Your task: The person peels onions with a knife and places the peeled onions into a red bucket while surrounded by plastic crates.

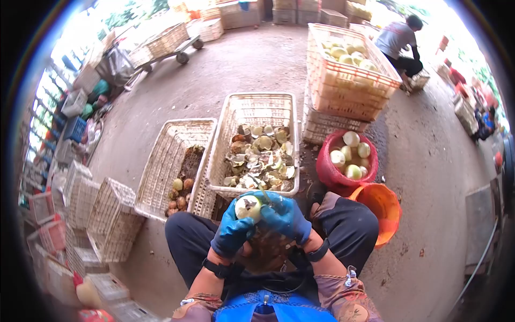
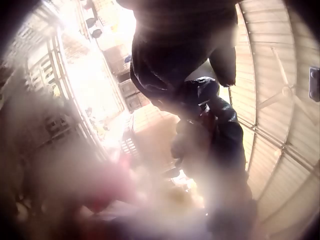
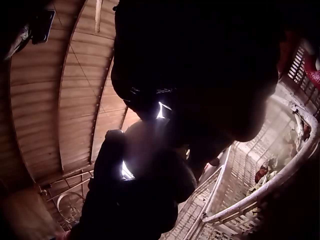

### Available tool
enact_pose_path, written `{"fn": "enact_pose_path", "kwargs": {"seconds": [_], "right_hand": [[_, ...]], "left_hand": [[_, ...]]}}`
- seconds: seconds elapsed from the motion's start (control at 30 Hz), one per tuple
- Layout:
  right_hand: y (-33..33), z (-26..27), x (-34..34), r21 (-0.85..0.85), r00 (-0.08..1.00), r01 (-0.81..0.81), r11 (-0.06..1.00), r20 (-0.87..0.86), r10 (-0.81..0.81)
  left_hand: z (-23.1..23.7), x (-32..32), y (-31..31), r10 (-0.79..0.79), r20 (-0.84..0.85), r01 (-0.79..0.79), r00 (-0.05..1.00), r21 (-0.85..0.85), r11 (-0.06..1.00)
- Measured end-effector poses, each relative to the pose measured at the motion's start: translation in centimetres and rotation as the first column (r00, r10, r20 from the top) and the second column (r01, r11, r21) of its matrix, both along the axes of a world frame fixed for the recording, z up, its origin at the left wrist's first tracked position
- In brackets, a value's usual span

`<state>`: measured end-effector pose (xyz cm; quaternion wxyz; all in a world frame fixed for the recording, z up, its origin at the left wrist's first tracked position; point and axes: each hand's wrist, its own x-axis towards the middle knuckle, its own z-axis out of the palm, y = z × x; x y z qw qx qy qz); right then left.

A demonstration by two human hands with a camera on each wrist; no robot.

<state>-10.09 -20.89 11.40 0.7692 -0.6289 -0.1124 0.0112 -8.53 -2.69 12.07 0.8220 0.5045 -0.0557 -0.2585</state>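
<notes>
Before my lap, in the head view, my blue-gloved left hand [image 1: 232, 234] grips a round pale vegetable [image 1: 247, 207] with dark patches on its top. My gloved right hand [image 1: 288, 219] is curled against the vegetable's right side. A thin green strip [image 1: 262, 194] sticks up by its fingers. I cannot tell whether a tool is inside that hand. In the right wrist view the hands are dark silhouettes around the pale vegetable [image 3: 142, 142]; the left wrist view is blurred and glaring.
A crate [image 1: 289, 102] of peelings stands ahead. Left of it, another crate [image 1: 155, 155] holds brown round vegetables. At right are a red bucket [image 1: 327, 174] of pale ones, an orange bucket [image 1: 394, 212] and stacked crates [image 1: 343, 88]. A person [image 1: 397, 43] sits at the back right.
</notes>
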Motion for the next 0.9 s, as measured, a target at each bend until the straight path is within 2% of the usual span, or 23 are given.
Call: {"fn": "enact_pose_path", "kwargs": {"seconds": [0.1,0.13,0.23,0.27,0.37,0.4,0.47,0.5,0.57,0.6,0.63,0.7,0.73,0.77,0.8,0.9], "right_hand": [[0.1,2.5,-0.1,-0.084,1.0,-0.016,0.996,-0.018,0.015],[0.8,3.3,-0.2,0.02,0.999,-0.006,1.0,-0.044,0.007],[1.1,2.2,0.6,-0.328,0.954,0.179,0.928,0.29,-0.082],[1.8,2.0,0.6,-0.193,0.932,0.22,0.956,0.331,-0.147],[2.1,1.8,0.7,-0.143,0.975,0.181,0.973,0.155,-0.159],[1.9,1.5,0.9,-0.241,0.972,0.23,0.943,0.105,-0.21],[1.6,0.1,1.8,-0.435,0.946,0.303,0.848,0.026,-0.325],[1.5,-0.6,2.1,-0.376,0.926,0.348,0.859,-0.008,-0.378],[1.0,-1.7,2.7,-0.254,0.882,0.43,0.866,-0.083,-0.463],[0.7,-0.8,2.6,-0.172,0.904,0.419,0.891,-0.014,-0.428],[0.3,-0.6,2.5,-0.189,0.925,0.379,0.906,0.097,-0.367],[-0.3,0.9,1.5,-0.418,0.877,0.409,0.811,0.426,-0.222],[-0.3,1.6,1.1,-0.523,0.865,0.401,0.752,0.486,-0.124],[-0.3,2.3,0.7,-0.617,0.848,0.4,0.677,0.529,-0.019],[-0.2,2.6,0.4,-0.697,0.826,0.406,0.591,0.556,0.089],[0.4,2.5,0.1,-0.812,0.848,0.363,0.456,0.492,0.2]], "left_hand": [[1.3,-0.6,0.4,0.08,0.03,-0.082,0.996,0.076,0.994],[1.4,-0.3,0.4,0.085,0.07,-0.091,0.994,0.099,0.991],[1.8,-0.3,0.2,0.096,0.108,-0.113,0.989,0.162,0.98],[1.6,-0.3,0.4,0.086,0.11,-0.104,0.99,0.163,0.981],[1.2,-0.2,0.5,0.073,0.221,-0.119,0.973,0.206,0.971],[1.1,-0.2,0.4,0.068,0.272,-0.132,0.96,0.225,0.965],[1.4,-0.6,0.7,0.078,0.112,-0.091,0.991,0.11,0.99],[1.8,-0.7,0.9,0.076,0.033,-0.078,0.997,0.05,0.996],[2.0,-0.6,1.0,0.11,0.011,-0.11,0.994,0.01,0.994],[1.6,-0.4,1.2,0.125,0.002,-0.125,0.992,-0.016,0.992],[1.5,-0.3,1.4,0.138,-0.008,-0.138,0.99,-0.042,0.989],[1.6,-0.1,2.1,0.139,-0.012,-0.139,0.99,0.005,0.99],[1.4,0.1,2.6,0.127,-0.02,-0.127,0.992,0.018,0.992],[1.4,0.3,2.9,0.115,-0.029,-0.114,0.993,0.033,0.993],[1.6,0.2,2.4,0.165,-0.022,-0.165,0.986,0.009,0.986],[1.8,0.2,2.4,0.136,0.088,-0.151,0.987,0.201,0.968]]}}
